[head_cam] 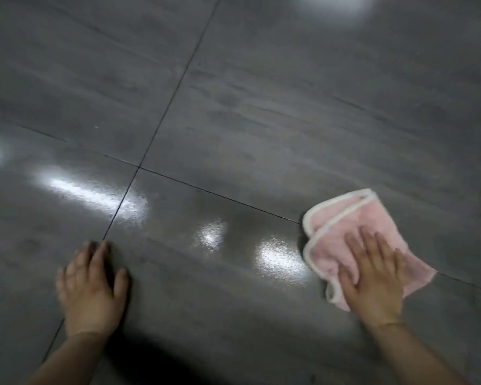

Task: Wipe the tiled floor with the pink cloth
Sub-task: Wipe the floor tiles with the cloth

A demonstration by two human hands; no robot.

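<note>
A folded pink cloth (342, 226) with a white hem lies on the dark grey tiled floor (261, 120) at the lower right. My right hand (372, 276) lies flat on the cloth's near part, fingers straight and spread, pressing it to the tile. My left hand (90, 287) rests palm down on the bare floor at the lower left, fingers straight, close to a grout line. The hands look slightly blurred.
Dark grout lines (178, 81) cross near the middle left, splitting the floor into large tiles. Bright light reflections (281, 257) shine on the glossy tile between my hands and further left. Nothing else stands on the floor in view.
</note>
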